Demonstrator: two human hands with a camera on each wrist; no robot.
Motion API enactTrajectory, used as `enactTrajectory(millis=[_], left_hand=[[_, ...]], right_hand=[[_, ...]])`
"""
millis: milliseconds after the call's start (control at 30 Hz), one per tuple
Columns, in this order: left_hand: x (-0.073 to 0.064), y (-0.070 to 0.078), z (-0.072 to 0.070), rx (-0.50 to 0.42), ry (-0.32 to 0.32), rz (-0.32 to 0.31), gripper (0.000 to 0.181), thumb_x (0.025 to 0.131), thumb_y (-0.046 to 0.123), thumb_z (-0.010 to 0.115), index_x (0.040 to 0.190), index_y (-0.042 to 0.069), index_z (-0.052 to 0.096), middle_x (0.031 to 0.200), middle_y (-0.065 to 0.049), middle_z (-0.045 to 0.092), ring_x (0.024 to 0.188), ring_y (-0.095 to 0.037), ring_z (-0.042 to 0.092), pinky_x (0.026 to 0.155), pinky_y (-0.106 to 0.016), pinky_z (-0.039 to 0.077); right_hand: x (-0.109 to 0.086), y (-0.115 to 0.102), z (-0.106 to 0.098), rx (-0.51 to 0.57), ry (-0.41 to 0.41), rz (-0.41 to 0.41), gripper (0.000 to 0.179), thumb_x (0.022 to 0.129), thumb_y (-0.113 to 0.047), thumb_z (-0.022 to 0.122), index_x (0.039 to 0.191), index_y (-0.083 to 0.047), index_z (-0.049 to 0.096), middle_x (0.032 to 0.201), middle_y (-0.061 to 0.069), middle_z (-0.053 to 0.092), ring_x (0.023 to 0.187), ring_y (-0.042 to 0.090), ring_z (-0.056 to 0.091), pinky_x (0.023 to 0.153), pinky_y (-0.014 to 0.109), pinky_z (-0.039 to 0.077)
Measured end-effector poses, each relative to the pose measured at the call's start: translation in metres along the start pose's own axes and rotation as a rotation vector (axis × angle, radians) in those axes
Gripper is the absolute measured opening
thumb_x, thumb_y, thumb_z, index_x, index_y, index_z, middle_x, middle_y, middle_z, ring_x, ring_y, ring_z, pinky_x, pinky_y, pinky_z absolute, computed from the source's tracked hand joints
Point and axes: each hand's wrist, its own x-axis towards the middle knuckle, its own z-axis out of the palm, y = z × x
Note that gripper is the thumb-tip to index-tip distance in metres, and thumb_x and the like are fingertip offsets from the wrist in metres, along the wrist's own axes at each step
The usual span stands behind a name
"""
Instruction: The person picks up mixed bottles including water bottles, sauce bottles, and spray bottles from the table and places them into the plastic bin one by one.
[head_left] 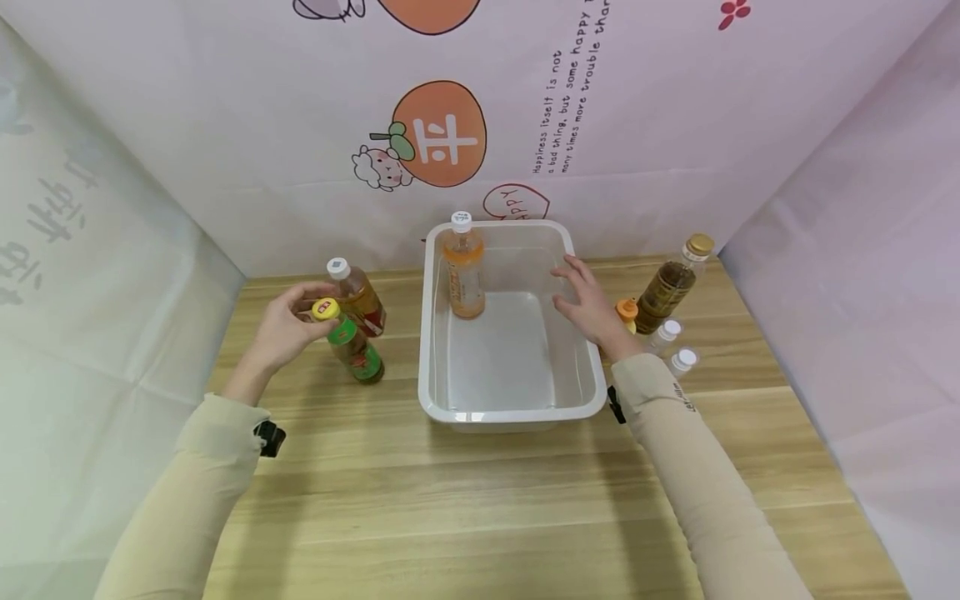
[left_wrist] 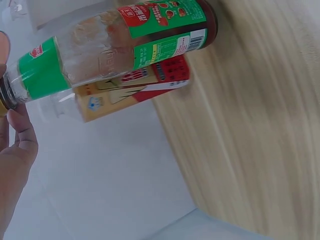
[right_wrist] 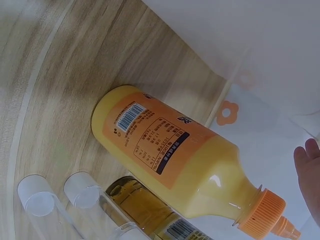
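My left hand (head_left: pixel 283 332) pinches the yellow cap of a green-labelled glass bottle (head_left: pixel 362 357) between thumb and fingers. This bottle tilts slightly; whether its base touches the table I cannot tell. Close behind it stands a white-capped bottle (head_left: pixel 366 307) with a tan and red label (left_wrist: pixel 131 86). Over the right side of the white tub (head_left: pixel 510 414), my right hand (head_left: pixel 588 307) hovers with fingers spread, holding nothing. Inside the tub, at its back left, is a white-capped bottle with an orange tint (head_left: pixel 466 283). A yellow squeeze bottle (right_wrist: pixel 175 150) with an orange cap stands near the right hand.
Right of the tub stand a gold-capped bottle of brown liquid (head_left: pixel 664 293) and two small clear white-capped bottles (head_left: pixel 663 335). Everything is on a wooden table (head_left: pixel 465 517). A printed white sheet (head_left: pixel 300 125) hangs close behind, with pale sheets on both sides.
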Motion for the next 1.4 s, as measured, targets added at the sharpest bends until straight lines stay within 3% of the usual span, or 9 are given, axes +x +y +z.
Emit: enactTrajectory(millis=[333, 567, 800, 967, 1133, 1400], left_hand=[[-0.010, 0.023, -0.009, -0.054, 0.093, 0.057, 0.058, 0.086, 0.010, 0.067, 0.139, 0.006, 0.044, 0.118, 0.010, 0.054, 0.095, 0.004, 0.051, 0.073, -0.008, 0.043], [-0.012, 0.036, -0.012, -0.086, 0.152, 0.099, 0.058, 0.084, 0.007, 0.068, 0.138, 0.009, 0.046, 0.117, 0.008, 0.057, 0.093, 0.003, 0.053, 0.073, -0.006, 0.044], [-0.011, 0.053, -0.014, -0.165, 0.242, 0.206, 0.057, 0.081, -0.002, 0.068, 0.134, 0.009, 0.049, 0.106, 0.023, 0.059, 0.089, 0.004, 0.056, 0.071, -0.006, 0.045], [-0.009, 0.069, -0.016, -0.220, 0.297, 0.250, 0.057, 0.080, -0.005, 0.068, 0.131, 0.013, 0.052, 0.105, 0.024, 0.061, 0.087, 0.002, 0.056, 0.071, -0.008, 0.044], [-0.005, 0.087, -0.017, -0.237, 0.311, 0.280, 0.055, 0.081, -0.003, 0.067, 0.131, 0.014, 0.052, 0.107, 0.022, 0.062, 0.088, -0.001, 0.055, 0.071, -0.011, 0.042], [0.005, 0.116, -0.014, -0.344, 0.330, 0.329, 0.059, 0.078, -0.004, 0.069, 0.131, 0.016, 0.051, 0.106, 0.017, 0.067, 0.083, -0.003, 0.056, 0.070, -0.014, 0.042]], right_hand=[[-0.002, 0.001, 0.001, 0.006, -0.005, 0.000, 0.049, 0.095, -0.016, 0.051, 0.141, -0.004, 0.040, 0.162, 0.008, 0.009, 0.148, 0.036, 0.010, 0.117, 0.060, 0.019], [-0.001, 0.001, 0.002, 0.008, 0.000, -0.002, 0.048, 0.095, -0.015, 0.052, 0.140, -0.003, 0.041, 0.161, 0.009, 0.009, 0.148, 0.036, 0.011, 0.117, 0.060, 0.019], [0.000, 0.002, 0.002, 0.012, -0.002, -0.006, 0.048, 0.095, -0.013, 0.052, 0.141, -0.004, 0.040, 0.162, 0.009, 0.008, 0.148, 0.037, 0.011, 0.117, 0.061, 0.019], [0.002, 0.001, 0.001, 0.013, -0.010, -0.004, 0.049, 0.095, -0.014, 0.051, 0.142, -0.005, 0.039, 0.162, 0.008, 0.008, 0.148, 0.036, 0.010, 0.117, 0.061, 0.019], [0.002, 0.001, 0.000, 0.016, -0.012, -0.006, 0.049, 0.095, -0.015, 0.051, 0.141, -0.004, 0.039, 0.162, 0.008, 0.008, 0.148, 0.036, 0.010, 0.117, 0.061, 0.019], [0.003, 0.004, 0.000, 0.017, -0.011, -0.004, 0.048, 0.096, -0.014, 0.051, 0.141, -0.004, 0.039, 0.162, 0.008, 0.008, 0.148, 0.036, 0.010, 0.117, 0.061, 0.019]])
